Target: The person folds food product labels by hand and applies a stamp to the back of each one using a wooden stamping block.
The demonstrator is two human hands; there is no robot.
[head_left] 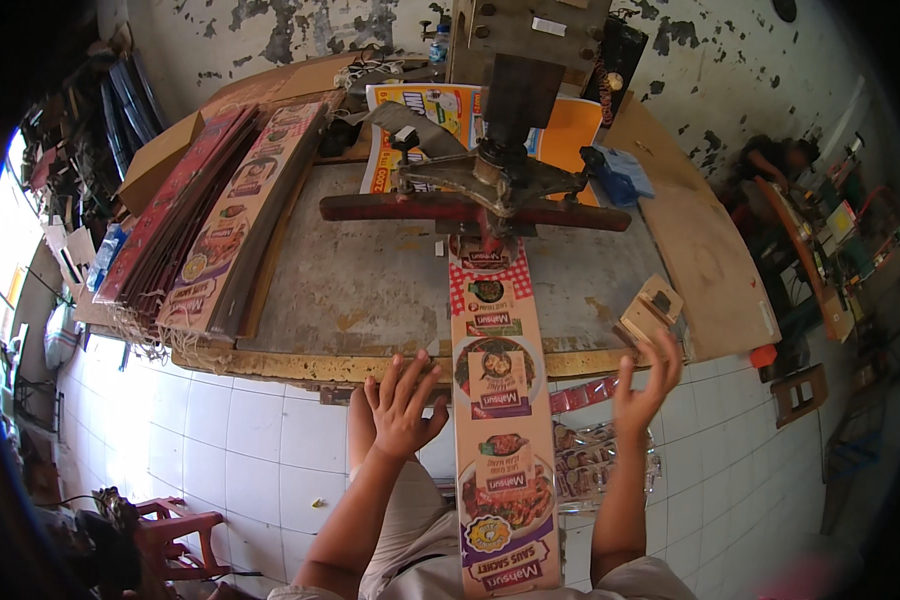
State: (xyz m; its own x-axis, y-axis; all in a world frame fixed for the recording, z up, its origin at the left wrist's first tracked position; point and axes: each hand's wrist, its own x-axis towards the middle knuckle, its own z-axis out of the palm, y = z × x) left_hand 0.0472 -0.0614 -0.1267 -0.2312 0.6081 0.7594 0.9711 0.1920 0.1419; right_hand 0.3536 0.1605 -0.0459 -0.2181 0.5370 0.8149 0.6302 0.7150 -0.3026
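A long printed strip (502, 400) with food pictures and red checks runs from beneath the press head over the table's front edge toward my lap. The press head (500, 190), a dark metal cross with red-edged arms, stands over its far end. My left hand (406, 408) is just left of the strip at the table edge, fingers spread, holding nothing I can see. To the right of the strip, my right hand (648, 392) is raised with its fingers apart. Just beyond those fingers sits a small wooden block (653, 308); whether they touch it, I cannot tell.
Stacks of printed strips (235, 220) lie on the table's left side, beside a cardboard piece (160, 160). Printed sheets (570, 130) lie behind the press. Shiny packets (605, 465) are on the tiled floor at right, a red stool (185, 540) at left. Another person (775, 160) sits far right.
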